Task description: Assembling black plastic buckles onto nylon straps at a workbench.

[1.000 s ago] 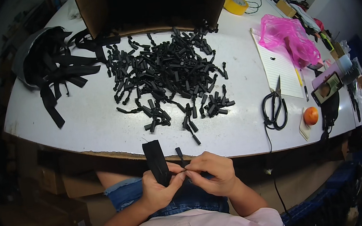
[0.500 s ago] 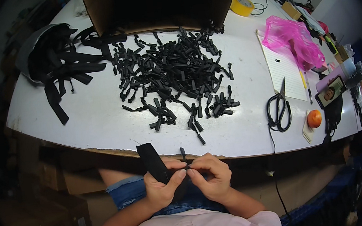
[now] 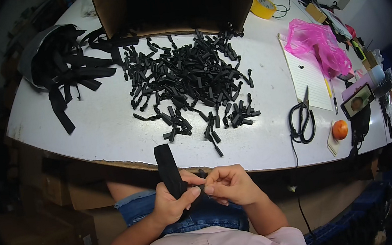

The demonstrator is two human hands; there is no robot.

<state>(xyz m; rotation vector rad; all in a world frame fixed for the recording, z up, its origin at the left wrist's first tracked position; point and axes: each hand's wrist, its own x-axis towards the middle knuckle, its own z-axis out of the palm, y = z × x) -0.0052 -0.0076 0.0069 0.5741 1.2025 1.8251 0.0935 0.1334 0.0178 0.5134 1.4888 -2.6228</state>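
A small assembly workshop is shown. A white worktop (image 3: 108, 128) beyond the hands is heaped with black plastic clips (image 3: 191, 84) and black straps (image 3: 72, 74), fed from an open cardboard box (image 3: 176, 2). Scissors (image 3: 303, 116) and yellow tape (image 3: 262, 6) are seen farther right.

both hands (image 3: 200, 193) meet fingertip to fingertip, curled.

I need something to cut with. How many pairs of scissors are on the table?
1. The scissors lie at the table's right side, just below the notepad and left of the orange ball. Clutter may hide more.
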